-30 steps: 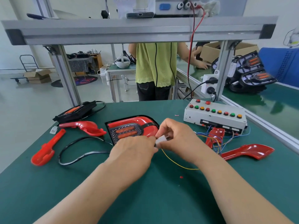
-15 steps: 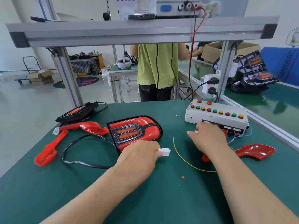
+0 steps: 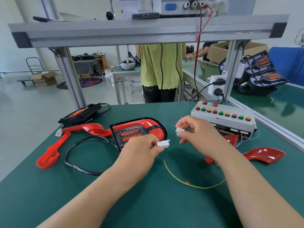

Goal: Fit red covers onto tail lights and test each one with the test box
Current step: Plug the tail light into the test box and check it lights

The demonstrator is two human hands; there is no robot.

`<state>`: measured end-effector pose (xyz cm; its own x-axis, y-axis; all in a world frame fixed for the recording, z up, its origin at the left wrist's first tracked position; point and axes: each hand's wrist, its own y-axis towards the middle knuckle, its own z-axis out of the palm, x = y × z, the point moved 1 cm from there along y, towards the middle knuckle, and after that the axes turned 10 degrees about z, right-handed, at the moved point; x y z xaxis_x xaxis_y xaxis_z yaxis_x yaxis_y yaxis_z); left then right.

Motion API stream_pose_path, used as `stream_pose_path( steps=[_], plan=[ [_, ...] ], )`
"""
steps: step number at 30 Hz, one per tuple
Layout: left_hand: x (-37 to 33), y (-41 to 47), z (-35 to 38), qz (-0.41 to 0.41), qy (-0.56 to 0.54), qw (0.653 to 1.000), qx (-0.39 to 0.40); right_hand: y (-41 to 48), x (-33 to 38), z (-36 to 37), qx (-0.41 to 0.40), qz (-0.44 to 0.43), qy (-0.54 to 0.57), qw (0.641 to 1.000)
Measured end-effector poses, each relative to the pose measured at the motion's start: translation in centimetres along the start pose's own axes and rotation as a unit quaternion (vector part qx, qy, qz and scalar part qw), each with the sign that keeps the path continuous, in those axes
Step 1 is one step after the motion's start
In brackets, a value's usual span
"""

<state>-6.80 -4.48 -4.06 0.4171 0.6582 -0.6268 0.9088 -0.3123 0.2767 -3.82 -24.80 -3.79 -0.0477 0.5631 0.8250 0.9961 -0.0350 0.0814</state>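
Green, matte sheeting covers the tabletop (image 3: 172, 208). Left of centre on it lies the tail light (image 3: 122, 134), a flat black housing rounded at its right end, with two orange oblong lenses set in a gridded grey panel. A glossy red cover (image 3: 156, 131) sits over its upper and right parts, crossed by a black band.

The left hand (image 3: 139, 153) rests in front of the tail light and hides its near corner. Its grip is a pinch of thumb and curled fingers on a small, blocky white connector (image 3: 163, 143). The right hand (image 3: 199, 132) is raised a little to the right, its grip pinching a second white connector (image 3: 179, 130). The two plugs are near each other but apart.

Behind the right hand sits the test box (image 3: 223, 120), a pale grey rectangular case. Round red, green and amber buttons stand in rows on its top, and thin blue and red wires trail from its front.

Loose covers, smooth and shiny red, lie about. A curved cover (image 3: 88, 129) has its tip just beside the tail light's left edge. A spoon-shaped cover (image 3: 51, 153) lies farther left, and a leaf-shaped cover (image 3: 264, 156) lies at the right.

A black sheathed cable (image 3: 65, 159) loops from the tail light toward the left forearm. A thin yellow wire (image 3: 194, 186) curves between the forearms. A second, all-black lamp unit (image 3: 80, 112) lies at the far left corner, under the aluminium frame (image 3: 148, 32).
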Motion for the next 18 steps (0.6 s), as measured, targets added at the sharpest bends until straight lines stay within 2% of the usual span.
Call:
stream_pose_path(
  steps=[7, 10, 18],
  plan=[
    [0.3, 0.3, -0.2, 0.002, -0.081, 0.994, -0.071, -0.2, -0.2, -0.7, 0.108, -0.008, 0.093, 0.990],
    [0.3, 0.3, -0.2, 0.014, -0.130, 0.988, -0.082, -0.3, 0.0, -0.9, 0.124, -0.011, 0.103, 0.987],
    [0.4, 0.2, -0.2, 0.045, -0.150, 0.983, -0.096, -0.6, 0.1, -1.2, 0.130, -0.004, 0.094, 0.987]
  ],
)
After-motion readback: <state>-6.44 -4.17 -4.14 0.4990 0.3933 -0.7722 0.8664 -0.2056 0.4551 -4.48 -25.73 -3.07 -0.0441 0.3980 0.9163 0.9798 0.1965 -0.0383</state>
